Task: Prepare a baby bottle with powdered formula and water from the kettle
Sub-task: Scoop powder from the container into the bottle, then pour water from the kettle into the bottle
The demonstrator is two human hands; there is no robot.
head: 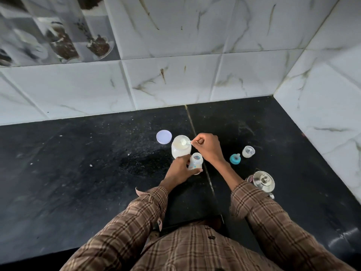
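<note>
On the black counter (78, 173), farthest left of the things, a round pale lid (164, 136) lies flat, just beside the open jar (181, 146) of pale formula powder. A small white scoop (185, 142) sits over the jar's mouth, its bowl holding powder, its handle pinched in the fingers of the right hand (207, 146). Just in front of the jar, the left hand (180, 169) is wrapped around the baby bottle (195, 161), which stands open and upright on the counter; whether anything is in it I cannot tell. Further right lies the blue bottle ring with its teat (235, 158), and beside it a clear cap (248, 151), mouth up. Nearest the right sleeve (259, 210) stands a shiny steel kettle (263, 181), lid on, its contents hidden.
</note>
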